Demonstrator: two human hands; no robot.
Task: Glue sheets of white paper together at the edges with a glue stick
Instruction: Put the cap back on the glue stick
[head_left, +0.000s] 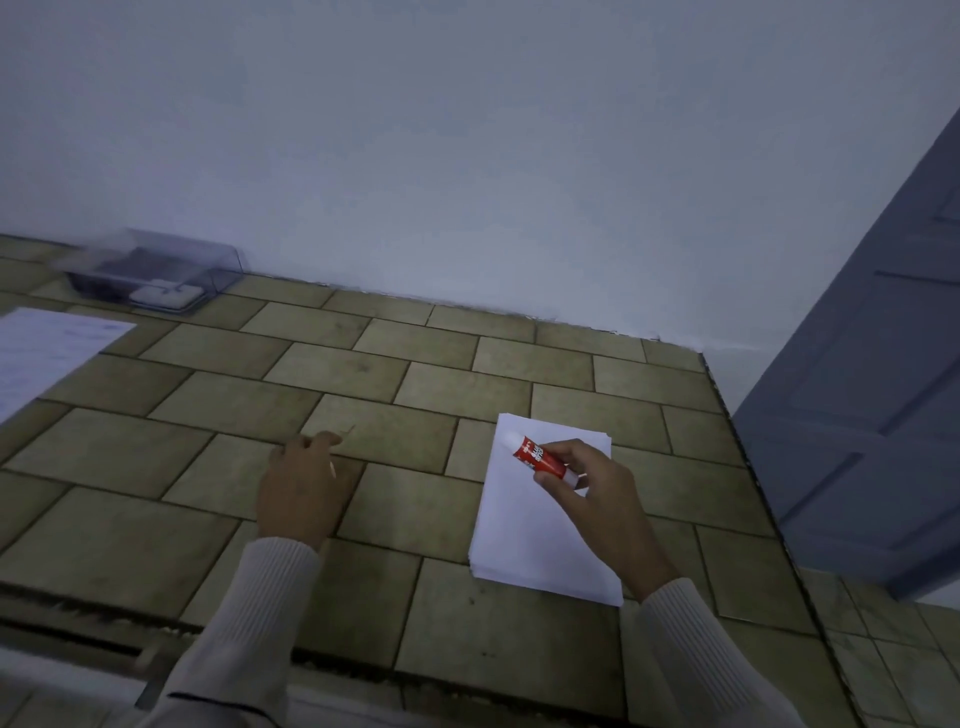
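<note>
A: Why is the stack of white paper (540, 530) so close to the right edge of the counter (208, 415)?

B: I'd say so it sits under the working hand. The right hand (587, 488) is over the far end of the stack, with thumb and curled fingers wrapped round the lower part of the red glue stick (537, 457). Its white tip points away, toward the stack's far left corner.

A: Is the cap off?

B: I cannot tell. The tip is white and blurs into the paper behind it. Whether it touches the top sheet is also unclear.

A: And the other hand?

B: The left hand (304, 488) lies palm down on bare tiles, left of the stack and apart from it. Its fingers are loosely bent, and nothing is plainly in its grasp. My guess is that it is parked there ready to steady or lift a sheet.

A: So gluing hasn't really got going?

B: Judging from the stack, no. The sheets lie squared up, with only slight stepping at the far edge, and none is set aside. Gripping the stick low leaves the tip free to run along an edge.

A: Anything else about?

B: A clear plastic box (156, 275) sits in the far left corner against the wall. A printed sheet (47, 353) lies at the left edge. Both are well apart from the work.
</note>
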